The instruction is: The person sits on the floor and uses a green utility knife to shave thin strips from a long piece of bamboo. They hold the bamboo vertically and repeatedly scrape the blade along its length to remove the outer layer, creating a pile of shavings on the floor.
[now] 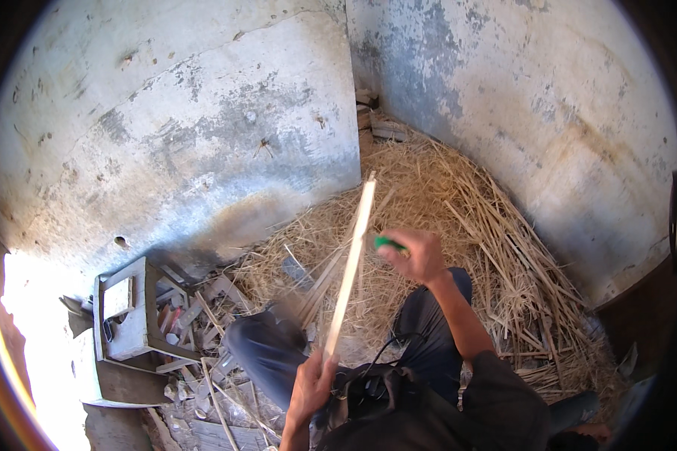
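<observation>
My left hand [311, 383] is closed round the lower end of a long, pale bamboo strip [348, 274]. The strip slants up and away between my knees, with a knot-like bend partway along it. To its right, my right hand [420, 255] is closed on a green-handled tool [388, 243]. Motion smears that hand a little, and I cannot make out a blade or the tool's working end. A small gap shows between the right hand and the strip.
Shavings [406, 177] heap up in the wall corner. Long split strips [504, 259] lie along the right wall. At the left, a wooden stool [132, 331] stands amid scraps. My bent legs [267, 353] flank the work. Bright light enters at far left.
</observation>
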